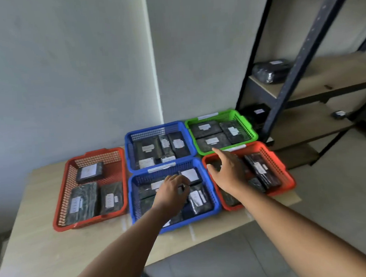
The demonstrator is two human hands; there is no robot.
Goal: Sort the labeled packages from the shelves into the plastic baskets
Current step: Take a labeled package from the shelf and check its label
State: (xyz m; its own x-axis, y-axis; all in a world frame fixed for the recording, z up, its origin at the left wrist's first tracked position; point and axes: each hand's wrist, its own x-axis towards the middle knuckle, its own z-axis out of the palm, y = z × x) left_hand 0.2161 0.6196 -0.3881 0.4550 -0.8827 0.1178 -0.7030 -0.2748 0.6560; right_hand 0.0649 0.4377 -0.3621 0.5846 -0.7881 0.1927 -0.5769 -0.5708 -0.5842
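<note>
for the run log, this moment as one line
left hand: in front blue basket, grip unclear | right hand: open over right red basket

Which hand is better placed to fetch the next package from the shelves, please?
Probably the right hand: it hovers open over the right red basket, nearest the shelves; the left hand is in the near blue basket.

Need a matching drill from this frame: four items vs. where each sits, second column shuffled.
Items:
1. left hand
2. right hand
3. green basket
4. left red basket

Places:
a. at the table's left end
b. over the right red basket
c. over the near blue basket
d. next to the rack

Pairs: 1-c, 2-b, 3-d, 4-a
</note>
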